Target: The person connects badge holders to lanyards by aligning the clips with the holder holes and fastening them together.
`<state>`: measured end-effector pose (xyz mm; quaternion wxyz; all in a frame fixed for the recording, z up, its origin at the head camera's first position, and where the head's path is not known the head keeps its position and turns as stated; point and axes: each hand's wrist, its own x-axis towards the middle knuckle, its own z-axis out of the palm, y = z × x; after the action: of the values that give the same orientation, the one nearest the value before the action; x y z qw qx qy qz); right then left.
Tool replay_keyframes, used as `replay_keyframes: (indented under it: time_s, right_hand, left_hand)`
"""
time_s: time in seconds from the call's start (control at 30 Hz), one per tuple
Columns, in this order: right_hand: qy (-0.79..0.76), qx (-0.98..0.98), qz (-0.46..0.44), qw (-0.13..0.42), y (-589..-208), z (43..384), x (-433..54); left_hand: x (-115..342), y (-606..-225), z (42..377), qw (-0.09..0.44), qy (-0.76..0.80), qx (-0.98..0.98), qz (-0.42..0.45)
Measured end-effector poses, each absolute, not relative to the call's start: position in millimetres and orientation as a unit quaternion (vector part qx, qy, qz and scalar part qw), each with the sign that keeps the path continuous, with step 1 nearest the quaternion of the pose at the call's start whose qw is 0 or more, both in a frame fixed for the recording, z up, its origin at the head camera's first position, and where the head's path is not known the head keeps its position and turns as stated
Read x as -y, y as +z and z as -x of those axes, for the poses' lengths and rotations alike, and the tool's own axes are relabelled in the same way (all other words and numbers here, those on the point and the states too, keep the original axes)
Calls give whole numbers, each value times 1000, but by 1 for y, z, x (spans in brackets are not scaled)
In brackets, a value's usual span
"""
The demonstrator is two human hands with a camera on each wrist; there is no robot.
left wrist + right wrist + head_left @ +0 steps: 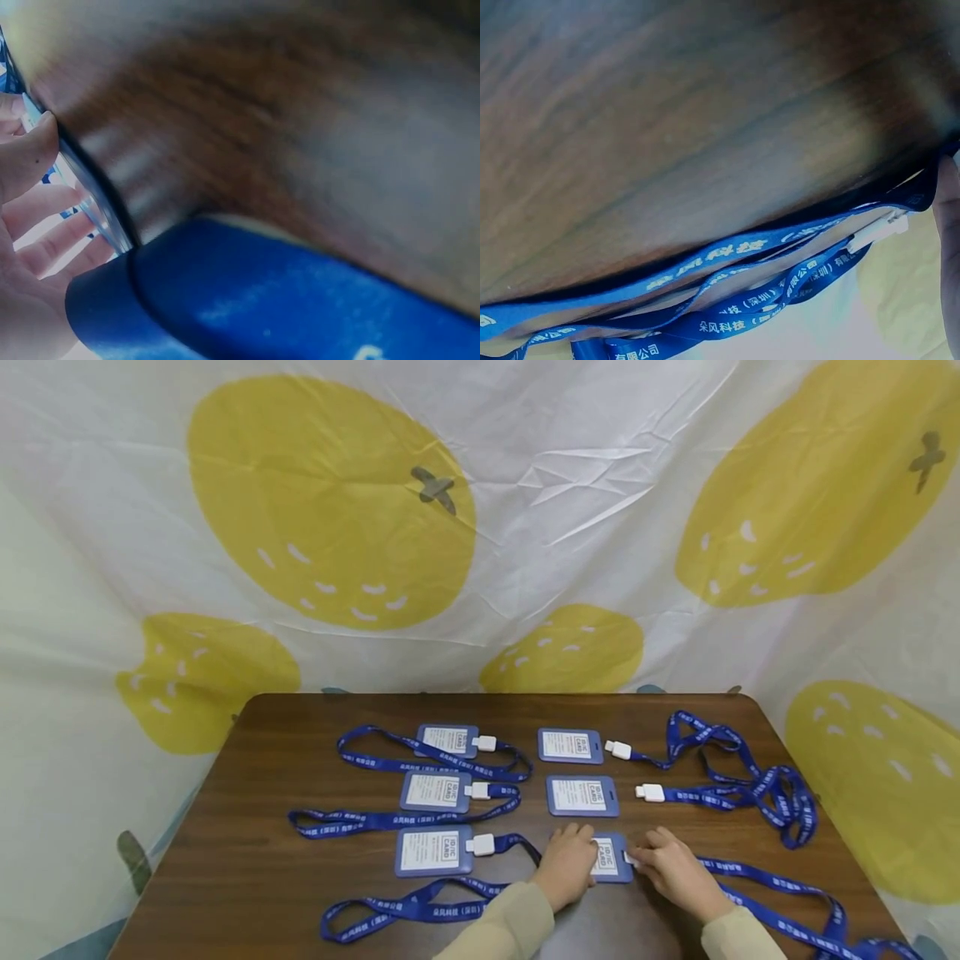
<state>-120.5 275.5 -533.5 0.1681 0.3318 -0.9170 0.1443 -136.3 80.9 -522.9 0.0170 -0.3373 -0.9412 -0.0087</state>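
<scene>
My left hand (567,864) grips the left part of a blue ID badge holder (613,858) in the nearest row on the right. In the left wrist view its thumb (43,146) is at the holder's near edge, with the other fingers across the card. My right hand (673,870) pinches the white clip of a blue lanyard (776,883) at the holder's slotted right end; the fingers cover most of the clip. That lanyard trails to the table's right front corner. In the right wrist view only part of the right hand (949,247) shows, at the right edge.
Two badge holders (582,796) lie behind, their lanyards' white clips (652,792) detached beside them. On the left, three holders (433,850) have lanyards clipped on, with looped straps (416,906) around them. A patterned curtain (525,552) hangs behind the brown table (247,860).
</scene>
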Motion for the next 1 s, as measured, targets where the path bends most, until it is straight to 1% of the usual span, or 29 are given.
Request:
replay_keyframes:
  time_s: [0.17, 0.4, 0.47, 0.6, 0.8, 0.87, 1.0]
  right_hand:
    - [146, 916, -332, 169, -536, 119, -276]
    - [156, 908, -340, 190, -538, 119, -273]
    - [159, 905, -348, 186, -538, 119, -270]
    - [165, 903, -353, 181, -537, 119, -266]
    - [165, 902, -346, 200, -537, 122, -266]
    - [166, 900, -347, 205, -538, 123, -266]
    - [169, 897, -354, 206, -542, 124, -268]
  left_hand:
    - [-81, -525, 135, 13, -3, 939, 343]
    - [-79, -526, 134, 27, -18, 935, 353]
    - [-79, -525, 133, 29, -27, 933, 357]
    - [-78, -524, 135, 40, -45, 931, 360]
    - [-78, -527, 139, 60, -48, 929, 361]
    - [-78, -528, 140, 60, -52, 930, 358]
    - [-79, -529, 137, 42, -71, 935, 344]
